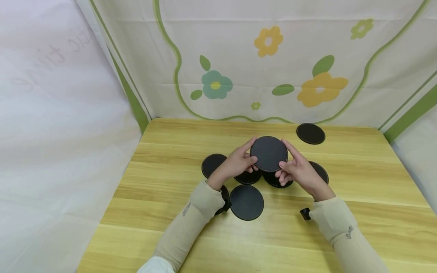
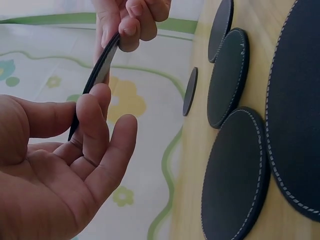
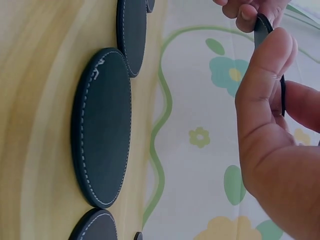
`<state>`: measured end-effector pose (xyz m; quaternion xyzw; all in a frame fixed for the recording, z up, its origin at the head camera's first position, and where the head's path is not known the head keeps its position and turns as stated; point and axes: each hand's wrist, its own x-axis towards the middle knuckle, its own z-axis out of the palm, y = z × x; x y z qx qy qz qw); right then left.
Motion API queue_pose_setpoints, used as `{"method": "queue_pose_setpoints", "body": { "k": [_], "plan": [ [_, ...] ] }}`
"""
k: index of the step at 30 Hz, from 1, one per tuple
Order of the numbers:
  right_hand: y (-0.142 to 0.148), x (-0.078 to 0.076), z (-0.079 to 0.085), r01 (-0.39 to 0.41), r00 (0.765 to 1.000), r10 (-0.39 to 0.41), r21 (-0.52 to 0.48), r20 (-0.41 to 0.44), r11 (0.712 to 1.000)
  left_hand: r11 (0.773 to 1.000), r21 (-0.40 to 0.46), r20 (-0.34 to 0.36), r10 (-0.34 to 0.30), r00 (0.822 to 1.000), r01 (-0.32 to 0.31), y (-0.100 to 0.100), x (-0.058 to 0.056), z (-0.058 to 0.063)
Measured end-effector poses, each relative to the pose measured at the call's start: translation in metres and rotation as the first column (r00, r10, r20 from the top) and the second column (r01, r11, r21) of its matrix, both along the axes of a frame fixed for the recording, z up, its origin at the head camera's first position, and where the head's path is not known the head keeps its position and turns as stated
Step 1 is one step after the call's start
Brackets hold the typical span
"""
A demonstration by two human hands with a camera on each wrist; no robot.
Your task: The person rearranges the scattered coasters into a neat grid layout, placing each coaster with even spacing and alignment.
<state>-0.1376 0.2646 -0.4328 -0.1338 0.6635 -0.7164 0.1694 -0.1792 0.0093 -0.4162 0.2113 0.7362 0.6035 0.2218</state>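
Between both hands a round black coaster (image 1: 269,153) with a stitched edge is held up above the table. My left hand (image 1: 240,162) pinches its left edge between thumb and fingers. On the opposite edge, my right hand (image 1: 298,168) grips with thumb and forefinger, its other fingers curled beneath. In the left wrist view the held coaster (image 2: 102,65) appears nearly edge-on, with a paler underside. Below the hands lie more coasters: one in front (image 1: 247,202), another at the left (image 1: 214,165), others partly hidden by the hands and left forearm.
A lone coaster (image 1: 310,133) lies near the table's back edge, and another (image 1: 319,172) is partly behind the right hand. The wooden table (image 1: 164,151) meets a flower-printed curtain (image 1: 235,45) at the back. A white cloth wall (image 1: 61,132) stands on the left.
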Motion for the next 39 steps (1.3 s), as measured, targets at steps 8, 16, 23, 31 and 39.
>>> {"method": "queue_pose_setpoints", "body": {
  "k": [8, 16, 23, 31, 39],
  "plan": [
    [0.003, 0.015, -0.001, 0.007, 1.000, -0.008, 0.039, 0.014, 0.999, 1.000, -0.023, -0.014, -0.001, 1.000, 0.001, 0.002, 0.011, -0.007],
    [0.008, 0.027, -0.004, 0.012, 1.000, -0.013, 0.070, 0.009, 0.997, 1.000, -0.008, 0.016, 0.009, 1.000, -0.009, 0.007, 0.020, -0.017],
    [0.010, 0.035, -0.006, 0.021, 1.000, -0.023, 0.096, 0.013, 0.995, 1.000, 0.010, 0.018, 0.015, 1.000, -0.015, 0.011, 0.030, -0.025],
    [0.016, 0.049, -0.007, 0.013, 1.000, -0.013, 0.107, 0.002, 0.994, 0.999, 0.036, 0.034, 0.038, 0.999, -0.039, 0.020, 0.043, -0.031],
    [0.022, 0.063, -0.012, -0.006, 0.999, 0.002, 0.098, 0.040, 0.995, 0.998, 0.036, 0.070, 0.042, 0.997, -0.045, 0.025, 0.062, -0.035]
  ]
}}
